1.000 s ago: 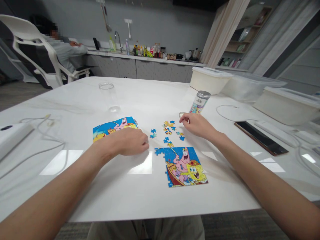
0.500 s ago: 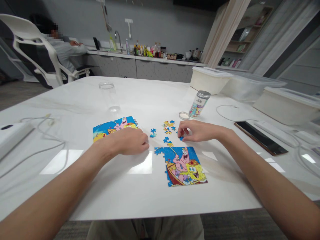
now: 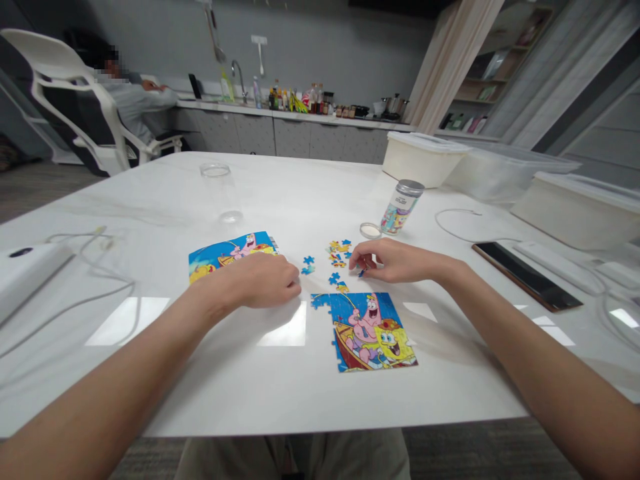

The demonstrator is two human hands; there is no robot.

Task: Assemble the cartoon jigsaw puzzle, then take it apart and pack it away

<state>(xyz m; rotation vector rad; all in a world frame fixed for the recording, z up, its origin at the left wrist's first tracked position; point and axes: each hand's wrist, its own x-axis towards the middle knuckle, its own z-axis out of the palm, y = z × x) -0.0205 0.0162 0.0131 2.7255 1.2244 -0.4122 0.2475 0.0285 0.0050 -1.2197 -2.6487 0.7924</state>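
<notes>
A partly joined cartoon puzzle [image 3: 373, 332] lies near the table's front edge, its upper left side jagged. Beyond it are several loose pieces, among them a blue piece [image 3: 334, 279] and two blue ones [image 3: 308, 265] further left. My right hand [image 3: 383, 260] is right of the loose pieces, fingertips pinching a small blue puzzle piece [image 3: 361, 273]. My left hand [image 3: 267, 280] rests curled at the lower edge of the picture sheet [image 3: 235, 253], covering part of it; whatever its fingers hold, if anything, is hidden.
A printed can [image 3: 401, 208] and a round lid [image 3: 370, 231] stand behind my right hand. At back left is a clear jar [image 3: 223, 193]. A phone [image 3: 525, 275], cables and plastic boxes [image 3: 425, 160] are at right, a white device [image 3: 35, 273] at left. A person sits beyond.
My right hand has drawn its fingers together on the blue piece and tilted it up from the table. My left hand has stayed in place; the view has shifted slightly.
</notes>
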